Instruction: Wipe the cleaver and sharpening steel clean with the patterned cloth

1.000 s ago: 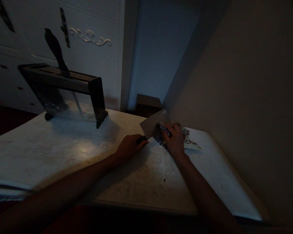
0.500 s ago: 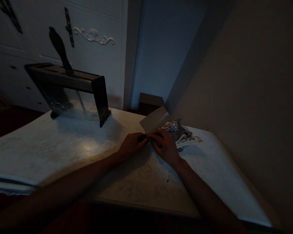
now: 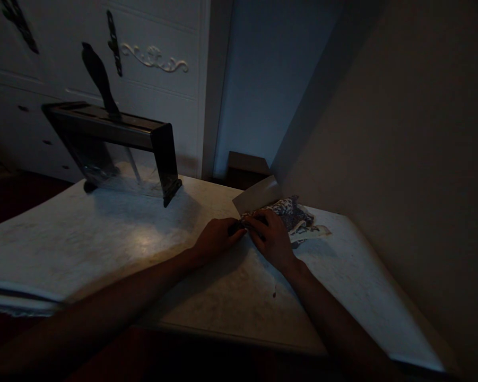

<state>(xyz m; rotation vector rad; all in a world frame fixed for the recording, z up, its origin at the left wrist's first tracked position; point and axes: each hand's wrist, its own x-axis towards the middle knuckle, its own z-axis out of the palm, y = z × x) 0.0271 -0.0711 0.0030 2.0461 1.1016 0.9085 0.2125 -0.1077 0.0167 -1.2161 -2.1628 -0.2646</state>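
Observation:
A cleaver with a broad grey blade (image 3: 257,196) is held over the table, its blade pointing away toward the far edge. My left hand (image 3: 217,237) is closed around the dark handle, most of which is hidden by the fingers. A crumpled patterned cloth (image 3: 300,216), dark with pale patches, lies to the right and reaches up to the cleaver. My right hand (image 3: 271,239) is closed on this cloth, its fingertips close to the left hand at the handle. Dim light hides just where cloth, handle and fingers touch.
A knife block (image 3: 115,127) with clear sides and a black-handled knife (image 3: 99,77) stands at the table's back left. The pale table (image 3: 143,244) meets a wall (image 3: 401,132) on the right. A white cabinet (image 3: 155,32) and a brown box (image 3: 247,162) are behind.
The cleaver's blade has shifted slightly right and looks a little more tilted. Both hands stay close together, with small finger shifts.

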